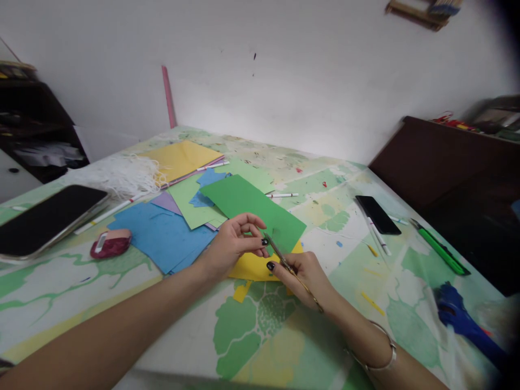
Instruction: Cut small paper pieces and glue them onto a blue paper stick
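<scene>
Right hand (pixel 306 276): gripping a slim metal tool (pixel 286 264), tip beside the left hand (pixel 238 241), over the green sheet (pixel 247 200) and yellow sheet (pixel 252 266). Left hand: fingers curled, whether pinching anything cannot be told; blue sheets (pixel 162 238) alongside, to the left.

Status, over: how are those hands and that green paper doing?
Right hand gripping slim metal tool. Left hand by its tip, hold unclear. Green paper overlapping yellow paper; hands partly block view.
</scene>
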Demonstrator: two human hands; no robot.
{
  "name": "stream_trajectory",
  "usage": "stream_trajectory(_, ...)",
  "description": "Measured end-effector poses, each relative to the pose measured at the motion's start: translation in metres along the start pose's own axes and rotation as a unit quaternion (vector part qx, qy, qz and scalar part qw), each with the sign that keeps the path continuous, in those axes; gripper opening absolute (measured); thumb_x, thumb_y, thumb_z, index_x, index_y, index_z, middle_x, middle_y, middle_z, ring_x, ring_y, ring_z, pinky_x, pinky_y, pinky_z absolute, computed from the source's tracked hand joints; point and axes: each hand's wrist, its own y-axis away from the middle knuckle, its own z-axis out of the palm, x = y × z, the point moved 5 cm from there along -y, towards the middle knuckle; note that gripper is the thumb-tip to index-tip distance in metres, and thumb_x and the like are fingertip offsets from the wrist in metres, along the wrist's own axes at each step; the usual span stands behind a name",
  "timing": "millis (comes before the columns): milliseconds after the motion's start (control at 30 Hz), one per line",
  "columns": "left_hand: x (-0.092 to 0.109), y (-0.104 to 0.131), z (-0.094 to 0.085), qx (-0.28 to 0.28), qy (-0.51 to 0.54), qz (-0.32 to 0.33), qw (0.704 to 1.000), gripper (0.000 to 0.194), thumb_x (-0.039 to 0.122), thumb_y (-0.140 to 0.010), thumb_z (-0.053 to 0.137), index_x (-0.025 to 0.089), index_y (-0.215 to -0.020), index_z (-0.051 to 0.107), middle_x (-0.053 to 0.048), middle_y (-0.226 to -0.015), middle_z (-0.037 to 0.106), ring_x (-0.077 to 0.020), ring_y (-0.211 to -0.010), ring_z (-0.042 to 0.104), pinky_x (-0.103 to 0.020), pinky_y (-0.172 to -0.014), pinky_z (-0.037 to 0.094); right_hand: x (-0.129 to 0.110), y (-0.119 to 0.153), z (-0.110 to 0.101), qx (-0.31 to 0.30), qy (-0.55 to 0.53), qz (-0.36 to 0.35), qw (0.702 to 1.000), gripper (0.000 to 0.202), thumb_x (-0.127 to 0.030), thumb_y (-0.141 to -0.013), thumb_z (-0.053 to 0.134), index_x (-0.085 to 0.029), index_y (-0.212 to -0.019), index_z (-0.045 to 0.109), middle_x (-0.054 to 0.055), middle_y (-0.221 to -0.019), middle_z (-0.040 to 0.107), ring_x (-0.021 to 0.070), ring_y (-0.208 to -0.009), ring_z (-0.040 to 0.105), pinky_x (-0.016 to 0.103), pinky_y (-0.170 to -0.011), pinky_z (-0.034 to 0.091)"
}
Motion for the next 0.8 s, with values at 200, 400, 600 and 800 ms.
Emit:
stream_trajectory(200,0.0001,-0.0008,-0.0005,-0.001,-0.011,0.002,1.0,0.024,0.01,-0.066,0.066,0.014,-0.086,0.053,0.004,-0.063,0.057,-0.0121,-0.053,0.063,-0.02,-0.051,0.047,-0.0014,-0.0003,0.0,-0.001,0.007,-0.006,1.0,0.043,-0.042,-0.082,0.044,-0.018,-0.05,0.03,-0.004,-0.046,0.026,0.0066,-0.045,0.024,0.021,-0.041,0.017)
stream_trajectory(400,0.0001,-0.0024,-0.0009,-0.012,-0.013,-0.003,1.0,0.024,0.01,-0.066,0.066,0.014,-0.085,0.053,0.004,-0.061,0.057,-0.0129,-0.053,0.064,-0.02,-0.049,0.047,0.0004,-0.0009,-0.0004,-0.004,0.012,-0.011,1.0,0.043,-0.042,-0.082,0.044,-0.018,-0.05,0.029,-0.005,-0.046,0.024,0.0065,-0.045,0.021,0.022,-0.041,0.017)
stream_trajectory(600,0.0022,-0.0032,-0.0008,-0.024,-0.007,0.004,1.0,0.024,0.007,-0.066,0.065,0.013,-0.086,0.053,0.003,-0.061,0.057,-0.0125,-0.053,0.064,-0.019,-0.049,0.047,0.0005,-0.0009,-0.0008,-0.005,0.012,-0.007,1.0,0.042,-0.041,-0.081,0.044,-0.018,-0.05,0.028,-0.005,-0.046,0.024,0.0065,-0.045,0.022,0.022,-0.041,0.017)
stream_trajectory(800,0.0041,-0.0025,-0.0009,-0.025,-0.012,0.001,1.0,0.024,0.006,-0.066,0.065,0.013,-0.085,0.054,0.004,-0.061,0.057,-0.0133,-0.053,0.064,-0.02,-0.049,0.047,0.0001,0.0005,-0.0023,-0.009,0.017,-0.007,1.0,0.042,-0.04,-0.081,0.044,-0.018,-0.049,0.028,-0.005,-0.045,0.024,0.0064,-0.045,0.022,0.022,-0.041,0.017)
